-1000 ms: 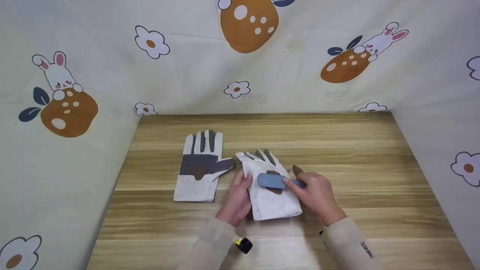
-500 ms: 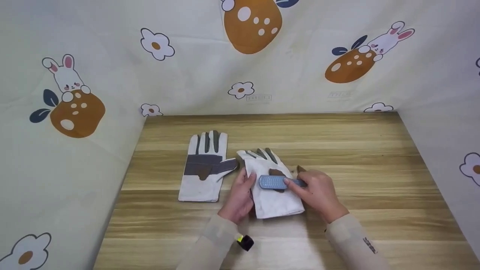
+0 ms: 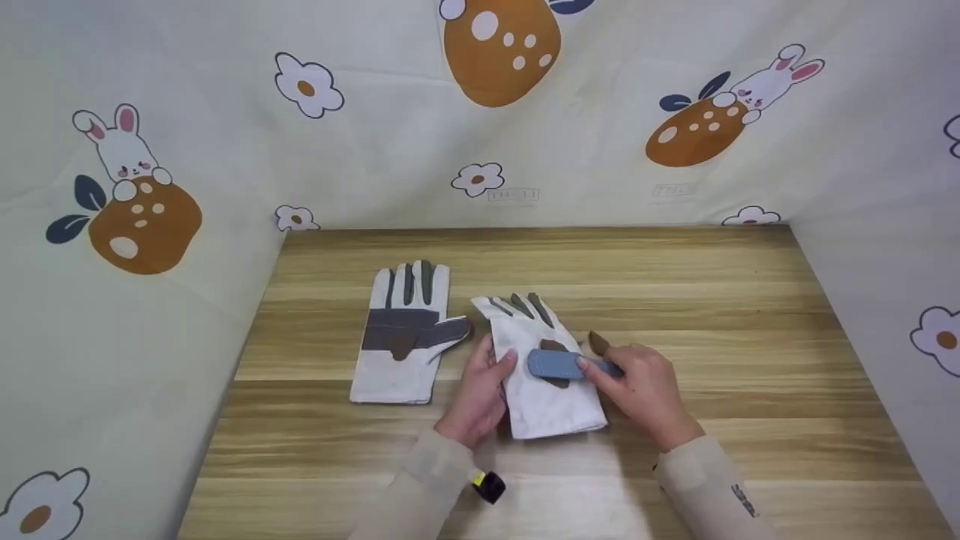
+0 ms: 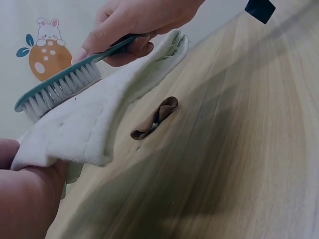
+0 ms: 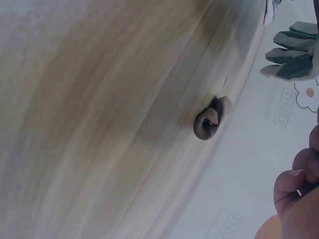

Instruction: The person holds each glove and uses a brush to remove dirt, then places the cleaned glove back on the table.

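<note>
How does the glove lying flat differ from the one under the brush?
The flat glove rests on the table; the held glove is tilted in the left hand. The flat glove shows a gray band; the held glove's upper side shows none. Both are white with a brown patch.

Matt cloth glove [image 3: 555,411], plastic-looking brush [image 3: 553,364], smooth wood-grain tabletop [image 3: 750,345] with a soft sheen.

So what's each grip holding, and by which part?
The right grip has the brush by its handle; the left grip has one glove by its side edge.
</note>
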Tool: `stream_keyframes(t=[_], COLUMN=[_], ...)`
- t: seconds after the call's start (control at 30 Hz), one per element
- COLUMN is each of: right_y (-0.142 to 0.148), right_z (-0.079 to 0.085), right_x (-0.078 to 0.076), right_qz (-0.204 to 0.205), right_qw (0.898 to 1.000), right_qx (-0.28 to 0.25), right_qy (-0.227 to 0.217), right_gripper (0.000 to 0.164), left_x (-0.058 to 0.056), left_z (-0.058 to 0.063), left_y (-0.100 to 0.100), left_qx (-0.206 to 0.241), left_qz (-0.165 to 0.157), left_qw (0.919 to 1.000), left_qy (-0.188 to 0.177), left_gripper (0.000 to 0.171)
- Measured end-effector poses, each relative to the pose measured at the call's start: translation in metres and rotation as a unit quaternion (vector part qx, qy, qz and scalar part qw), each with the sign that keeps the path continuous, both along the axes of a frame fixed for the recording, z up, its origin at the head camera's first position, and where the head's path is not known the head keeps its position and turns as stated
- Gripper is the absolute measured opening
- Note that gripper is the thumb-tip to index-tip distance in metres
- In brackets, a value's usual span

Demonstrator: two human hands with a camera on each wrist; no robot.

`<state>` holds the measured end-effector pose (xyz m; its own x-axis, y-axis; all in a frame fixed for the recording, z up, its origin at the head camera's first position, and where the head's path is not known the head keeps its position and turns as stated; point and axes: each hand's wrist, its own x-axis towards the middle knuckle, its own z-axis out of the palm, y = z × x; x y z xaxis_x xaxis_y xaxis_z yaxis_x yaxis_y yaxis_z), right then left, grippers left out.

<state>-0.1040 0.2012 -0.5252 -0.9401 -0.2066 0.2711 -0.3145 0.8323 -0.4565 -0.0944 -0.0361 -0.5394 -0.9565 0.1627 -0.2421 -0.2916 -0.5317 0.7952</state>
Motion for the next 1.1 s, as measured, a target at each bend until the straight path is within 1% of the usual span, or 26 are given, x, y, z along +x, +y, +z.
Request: stream_keyframes(t=[0.2,0.33,0.4,0.53,0.67,0.77,0.87,0.97,1.1], right_y=[-0.002,-0.005,-0.01,-0.023,-0.031,-0.034,-0.034,-0.031,-0.025], right_z=[0.0,0.002,0.003,0.006,0.007,0.005,0.003,0.001,0.0], right_x=[0.004,0.007,0.008,0.01,0.012,0.013,0.012,0.011,0.009], right_qz=[0.0,-0.012,-0.016,-0.001,0.019,0.023,0.028,0.027,0.02], right_qw=[1.0,1.0,1.0,1.0,0.999,0.999,0.999,0.999,0.999], right_qx=[0.004,0.002,-0.006,-0.018,-0.005,0.006,0.008,0.008,0.007], right_qy=[0.0,-0.003,-0.004,0.012,0.039,0.036,0.029,0.031,0.033], right_gripper=[0.043,0.043,0.043,0.044,0.041,0.041,0.041,0.042,0.041], left_x=[0.001,0.001,0.002,0.002,0.002,0.003,0.006,0.008,0.008], left_z=[-0.002,-0.004,-0.004,-0.005,-0.003,-0.003,-0.005,-0.006,-0.006], left_y=[0.002,0.001,-0.001,-0.005,-0.007,-0.01,-0.014,-0.015,-0.013], left_qx=[0.004,0.005,0.005,0.005,0.013,0.02,0.033,0.043,0.034], left_qz=[0.002,-0.001,0.005,0.016,0.011,0.01,0.008,0.001,0.001], left_qw=[0.9999,0.9998,0.9997,0.9998,0.9998,0.9997,0.9993,0.999,0.9993], left_qy=[-0.01,-0.018,-0.022,-0.014,-0.009,-0.013,-0.012,-0.013,-0.015], left_gripper=[0.057,0.06,0.06,0.06,0.061,0.063,0.064,0.065,0.064])
